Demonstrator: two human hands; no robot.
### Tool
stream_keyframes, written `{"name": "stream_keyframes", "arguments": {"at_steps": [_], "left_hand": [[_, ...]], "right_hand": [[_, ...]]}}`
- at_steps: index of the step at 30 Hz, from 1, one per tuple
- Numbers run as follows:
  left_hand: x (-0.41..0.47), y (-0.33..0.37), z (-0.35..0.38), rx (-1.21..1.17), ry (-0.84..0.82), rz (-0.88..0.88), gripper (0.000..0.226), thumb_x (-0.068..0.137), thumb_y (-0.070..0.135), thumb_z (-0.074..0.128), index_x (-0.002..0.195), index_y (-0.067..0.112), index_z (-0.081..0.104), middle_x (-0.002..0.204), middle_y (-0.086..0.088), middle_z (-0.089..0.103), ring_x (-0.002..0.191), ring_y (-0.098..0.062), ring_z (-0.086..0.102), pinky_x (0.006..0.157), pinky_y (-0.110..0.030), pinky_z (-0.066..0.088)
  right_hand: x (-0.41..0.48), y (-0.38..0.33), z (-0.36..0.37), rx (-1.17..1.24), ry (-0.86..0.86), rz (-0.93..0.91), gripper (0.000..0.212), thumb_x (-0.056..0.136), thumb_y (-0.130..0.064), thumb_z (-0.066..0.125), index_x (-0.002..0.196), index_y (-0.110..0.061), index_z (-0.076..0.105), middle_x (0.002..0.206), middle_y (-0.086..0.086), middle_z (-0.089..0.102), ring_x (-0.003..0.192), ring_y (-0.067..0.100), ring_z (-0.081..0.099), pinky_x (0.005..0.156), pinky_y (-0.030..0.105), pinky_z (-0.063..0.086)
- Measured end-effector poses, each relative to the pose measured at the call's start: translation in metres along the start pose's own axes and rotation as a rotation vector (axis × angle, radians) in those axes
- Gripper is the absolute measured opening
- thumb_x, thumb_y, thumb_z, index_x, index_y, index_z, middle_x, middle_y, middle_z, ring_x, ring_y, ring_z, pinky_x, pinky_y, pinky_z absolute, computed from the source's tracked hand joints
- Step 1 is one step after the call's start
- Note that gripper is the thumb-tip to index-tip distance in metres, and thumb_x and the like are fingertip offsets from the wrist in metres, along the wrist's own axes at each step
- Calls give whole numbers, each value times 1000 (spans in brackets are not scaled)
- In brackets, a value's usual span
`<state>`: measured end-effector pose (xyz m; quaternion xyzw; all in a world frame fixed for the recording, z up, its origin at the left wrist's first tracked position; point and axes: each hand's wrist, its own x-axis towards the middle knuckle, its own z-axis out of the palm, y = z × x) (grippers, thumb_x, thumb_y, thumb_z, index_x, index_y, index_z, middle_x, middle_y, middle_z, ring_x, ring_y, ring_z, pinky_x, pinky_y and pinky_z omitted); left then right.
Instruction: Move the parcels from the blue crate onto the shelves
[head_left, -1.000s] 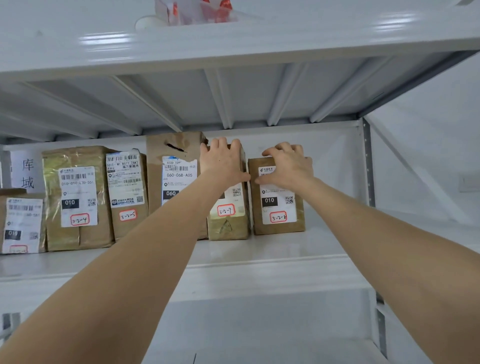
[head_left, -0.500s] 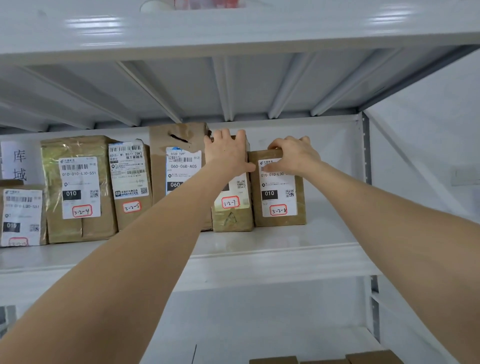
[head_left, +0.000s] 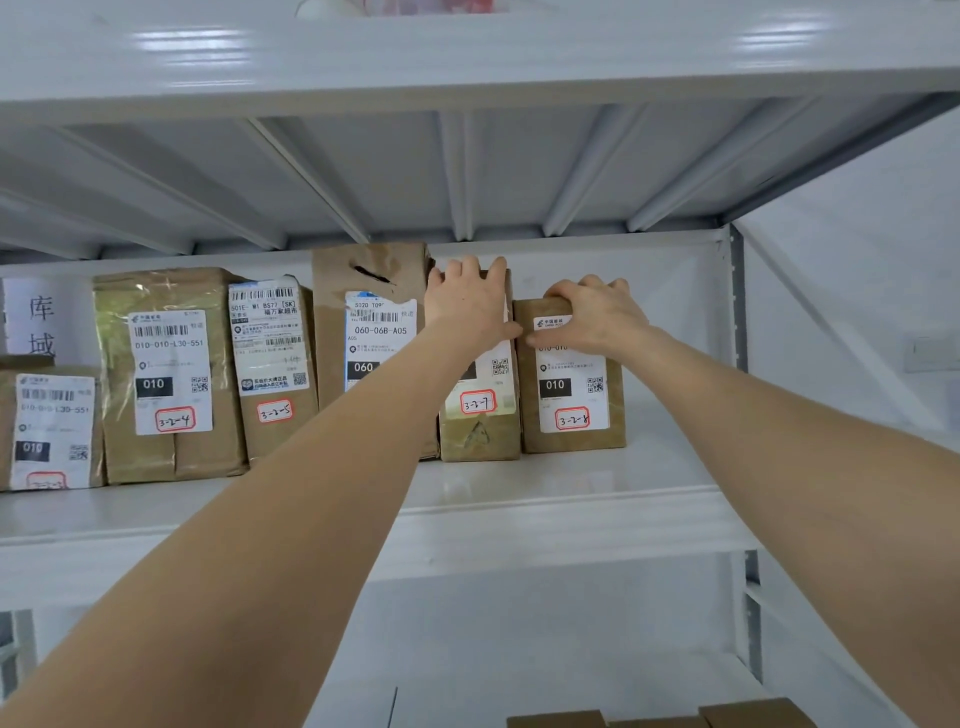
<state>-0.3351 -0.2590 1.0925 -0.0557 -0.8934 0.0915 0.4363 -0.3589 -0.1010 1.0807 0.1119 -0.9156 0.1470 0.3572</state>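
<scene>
Cardboard parcel 3-2-8 (head_left: 571, 410) stays put, right fingers (head_left: 597, 288) gripping; left fingers (head_left: 467, 270) clasp parcel 3-2-7 (head_left: 478, 434).

On the shelf (head_left: 519, 486), parcel 3-2-7 (head_left: 479, 437) stands just left of parcel 3-2-8 (head_left: 571, 400); four more parcels (head_left: 171, 374) line up further left.
</scene>
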Motion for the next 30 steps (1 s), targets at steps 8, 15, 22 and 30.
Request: {"name": "stream_keyframes", "arguments": {"at_steps": [8, 15, 22, 30], "left_hand": [[0, -2, 8, -12, 10, 20, 82, 82, 55, 62, 144, 18, 23, 138, -14, 38, 132, -32, 32, 113, -45, 23], [-2, -11, 8, 3, -41, 68, 108, 66, 56, 77, 147, 19, 15, 141, -10, 34, 135, -30, 28, 115, -45, 18], [-5, -12, 7, 14, -30, 91, 114, 67, 52, 78, 150, 18, 7, 146, -10, 29, 140, -29, 21, 117, -49, 15], [-20, -21, 2, 1, -8, 157, 114, 68, 46, 80, 151, 17, 6, 150, -11, 21, 142, -28, 17, 117, -46, 17]], "right_hand": [[-1, -1, 3, -13, -5, 1, 70, 73, -65, 66, 133, -34, 44, 125, 3, 47, 121, 30, 33, 85, 40, 42], [-1, -3, 7, -37, 16, 17, 71, 74, -65, 66, 134, -36, 42, 125, 4, 43, 122, 29, 32, 77, 36, 39], [-6, -7, 6, -168, 33, 19, 78, 74, -68, 63, 140, -38, 34, 139, 5, 39, 133, 32, 26, 99, 46, 36], [-23, -22, 6, -219, 130, 48, 86, 78, -60, 64, 148, -35, 21, 156, 7, 16, 146, 33, 3, 117, 50, 12]]}}
